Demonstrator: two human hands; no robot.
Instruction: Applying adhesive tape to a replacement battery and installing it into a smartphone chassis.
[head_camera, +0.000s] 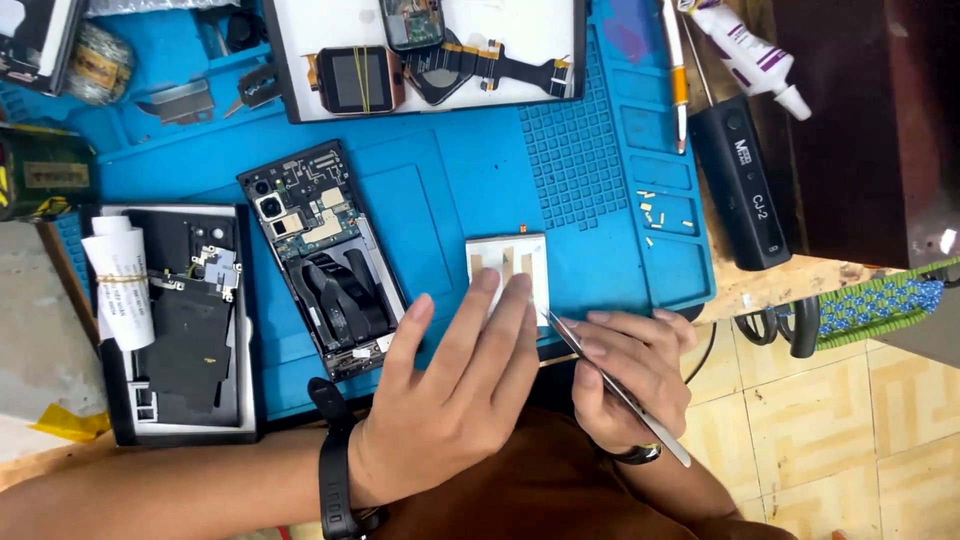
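our left hand (450, 390) sits low centre of the frame, fingers spread flat, fingertips pressing the near edge of the white battery (510, 268); it is open, a pin-down rather than a clasp. our right hand (630, 375), just right of it, is clenched around the metal tweezers (615, 385), tip aimed at the battery's lower right corner, touching or nearly so; we cannot tell which.

the battery lies flat on the blue work mat (430, 220), centre frame, lower half hidden under our fingers. we judge it light, thin, a soft pouch: it bends and punctures easily, so no levering with the sharp tip. best held by the long edges or flat under fingertips, as here. the gold strips on its top face look like tape or tabs, too small to say.

left of centre, the opened phone (320, 255) lies tilted, boards and empty battery bay exposed, apart from the battery. fragile flex cables there.

far left, a dark tray (125, 400) holds a back cover and a rolled paper slip. mid right, small gold screws (660, 212) sit in a mat pocket, easily scattered.

top of frame: a white tray (520, 25) with a smartwatch (355, 80) and a flex part. upper right, a black tool (740, 185) and a glue tube (745, 55) lie just off the mat.
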